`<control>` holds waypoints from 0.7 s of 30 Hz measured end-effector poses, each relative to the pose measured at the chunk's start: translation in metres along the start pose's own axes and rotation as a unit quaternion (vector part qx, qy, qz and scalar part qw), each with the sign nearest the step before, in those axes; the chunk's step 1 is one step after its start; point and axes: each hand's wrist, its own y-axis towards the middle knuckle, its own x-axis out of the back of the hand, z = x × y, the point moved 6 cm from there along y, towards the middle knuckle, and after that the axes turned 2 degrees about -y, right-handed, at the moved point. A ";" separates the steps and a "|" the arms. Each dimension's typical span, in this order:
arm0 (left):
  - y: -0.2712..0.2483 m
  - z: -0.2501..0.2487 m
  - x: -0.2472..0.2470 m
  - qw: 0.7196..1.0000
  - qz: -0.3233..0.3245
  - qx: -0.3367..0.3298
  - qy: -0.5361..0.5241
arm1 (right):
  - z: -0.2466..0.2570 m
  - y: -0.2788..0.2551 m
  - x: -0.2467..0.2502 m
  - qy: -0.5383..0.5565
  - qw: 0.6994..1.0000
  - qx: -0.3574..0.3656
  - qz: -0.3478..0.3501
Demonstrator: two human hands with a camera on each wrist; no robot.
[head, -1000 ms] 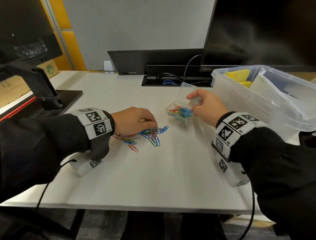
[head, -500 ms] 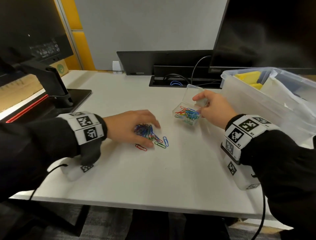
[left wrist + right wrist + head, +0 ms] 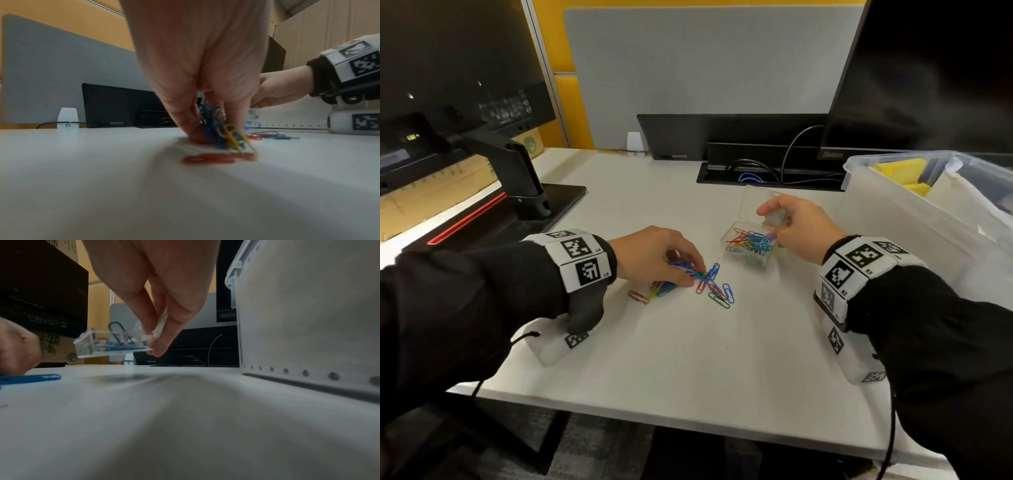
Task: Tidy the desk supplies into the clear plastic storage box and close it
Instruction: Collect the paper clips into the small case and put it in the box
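Leftmost, a dark monitor arm base (image 3: 524, 192) is standing on the white desk (image 3: 688, 359), well apart from your hands.

Next, your left hand (image 3: 650, 257) is bending over the loose paper clips (image 3: 709, 284), its fingertips (image 3: 193, 129) and thumb pinching a mostly blue bunch of them against the desk. A red clip and a yellow clip are lying just beside that bunch on your side; more blue, green and red ones are lying scattered just to its right.

Further right, your right hand (image 3: 798, 226) is gripping the small clear clip case (image 3: 748, 246) by its right-hand end between thumb and fingers (image 3: 162, 344); its lid is standing open, coloured clips are lying inside, and in the wrist view it is hanging tilted, clear of the desk.

Rightmost, the clear plastic storage box (image 3: 887, 219) is sitting lidless at the desk's right edge, near your right hand, holding yellow items and white sheets.
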 end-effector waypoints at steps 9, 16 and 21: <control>0.011 -0.013 0.023 0.990 -0.130 -0.057 -0.027 | 0.001 0.002 0.000 -0.026 1.000 0.009 0.004; 0.032 -0.048 0.028 0.970 -0.187 -0.150 -0.047 | 0.008 0.001 -0.010 -0.002 0.998 0.032 0.056; 0.042 -0.053 0.019 0.979 -0.140 -0.141 -0.036 | 0.004 0.003 -0.010 0.009 0.998 0.034 0.056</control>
